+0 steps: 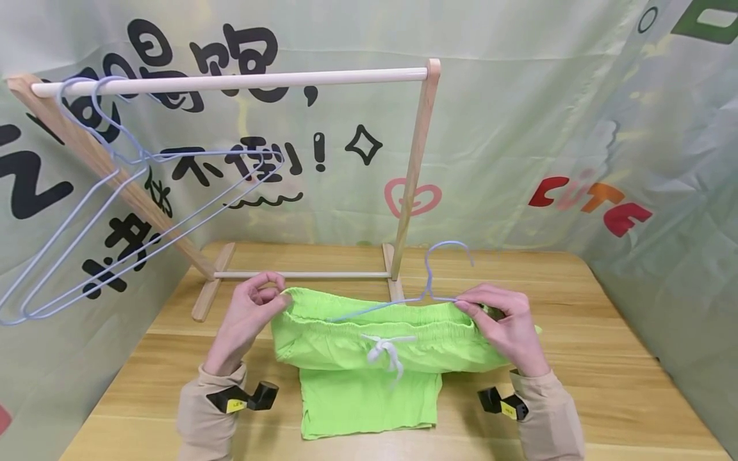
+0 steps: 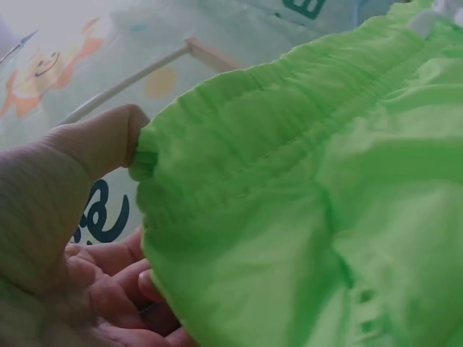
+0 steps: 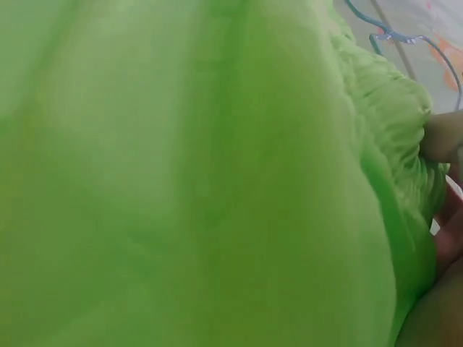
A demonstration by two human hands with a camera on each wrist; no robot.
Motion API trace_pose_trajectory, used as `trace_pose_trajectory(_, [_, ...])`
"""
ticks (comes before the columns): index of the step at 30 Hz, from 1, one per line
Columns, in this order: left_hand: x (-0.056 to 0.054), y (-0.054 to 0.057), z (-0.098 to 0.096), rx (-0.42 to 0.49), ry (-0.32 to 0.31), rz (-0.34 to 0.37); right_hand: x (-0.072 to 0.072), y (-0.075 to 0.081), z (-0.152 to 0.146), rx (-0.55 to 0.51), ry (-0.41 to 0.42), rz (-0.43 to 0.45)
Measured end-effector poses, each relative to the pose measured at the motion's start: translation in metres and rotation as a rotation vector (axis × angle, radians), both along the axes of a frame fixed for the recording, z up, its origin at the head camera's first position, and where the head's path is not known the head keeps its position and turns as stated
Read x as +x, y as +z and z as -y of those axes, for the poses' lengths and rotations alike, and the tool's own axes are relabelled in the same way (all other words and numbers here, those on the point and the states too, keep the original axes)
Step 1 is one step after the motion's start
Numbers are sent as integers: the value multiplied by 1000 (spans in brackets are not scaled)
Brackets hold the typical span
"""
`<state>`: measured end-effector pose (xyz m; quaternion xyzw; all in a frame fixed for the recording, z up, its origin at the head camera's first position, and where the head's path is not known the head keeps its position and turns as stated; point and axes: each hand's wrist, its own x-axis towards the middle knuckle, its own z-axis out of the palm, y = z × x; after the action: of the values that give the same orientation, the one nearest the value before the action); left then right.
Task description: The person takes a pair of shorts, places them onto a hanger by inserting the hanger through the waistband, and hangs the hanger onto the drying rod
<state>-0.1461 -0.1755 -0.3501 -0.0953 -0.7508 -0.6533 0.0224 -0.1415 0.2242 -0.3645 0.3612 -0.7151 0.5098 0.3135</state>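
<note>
Lime-green shorts (image 1: 357,349) with a gathered elastic waistband and a white drawstring bow (image 1: 385,349) are held over the wooden table. My left hand (image 1: 254,314) pinches the left end of the waistband between thumb and fingers, as the left wrist view shows close up. At the right end, my right hand (image 1: 507,320) grips the waistband where the hanger's right arm meets it. A lavender wire hanger (image 1: 428,282) has its hook above the shorts, and its left arm slopes down into the waist opening. Its lower part is hidden by the cloth. Fabric fills most of the right wrist view.
A wooden rack with a white top rail (image 1: 242,81) stands behind the shorts. Two lavender hangers (image 1: 144,155) hang from its left end and reach forward over the left side. One rack foot (image 1: 394,282) lies just behind the waistband. A printed curtain surrounds the wooden table (image 1: 599,358).
</note>
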Motion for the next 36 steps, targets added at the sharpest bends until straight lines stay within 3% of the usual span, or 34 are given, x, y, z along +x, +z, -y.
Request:
trace_pose_trajectory(4, [-1, -2, -5, 42, 32, -42, 1, 2, 6, 17, -6, 2])
trace_pose_trajectory(10, [0, -3, -20, 39, 19, -154, 2, 2, 11, 17, -52, -21])
trace_pose_trajectory(23, [7, -6, -58, -60, 156, -375, 4, 5, 16, -12, -55, -1])
trace_pose_trajectory(28, [11, -8, -67, -127, 203, -478, 6, 6, 17, -7, -94, 38])
trace_pose_trajectory(32, [11, -9, -72, -127, 191, -552, 7, 6, 17, -26, -140, 70])
trace_pose_trajectory(36, [11, -9, -71, -34, 142, -585, 5, 6, 16, -83, -184, 49])
